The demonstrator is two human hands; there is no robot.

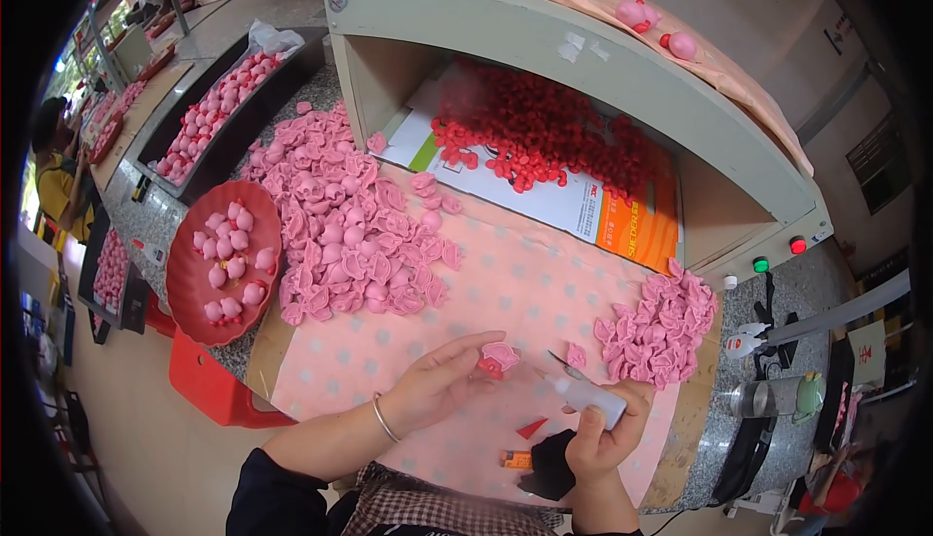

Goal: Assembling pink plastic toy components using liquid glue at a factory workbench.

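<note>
— Nearest first: pinches a pink moulded piece (502, 352), with a small red part (489, 368) against it, between thumb and fingertips of the left hand (442, 382), above the near side of the dotted pink cloth (505, 283).

— And on the right?

— Grips a small white squeeze bottle (593, 397) in the right hand (604, 436), fist closed round it, thin metal nozzle (561, 361) aimed at the piece and just short of it.

— Risk there?

— Probably pricks or smears a fingertip if pushed in too far. Likely drips on the cloth if squeezed hard by so tight a fist. Could also lose the red part from so light a pinch.

— Below the hands?

— Leaves a red cap (532, 428) and an orange lighter (516, 459) loose near the table edge; easily knocked off by a wrist.

— Farther out?

— Works near the small pink heap (656, 327) on the right, well apart from the large pink heap (350, 225), the red tray (185, 274) and the red heap (544, 133) under the shelf. May scatter the small heap with a careless right forearm.
</note>
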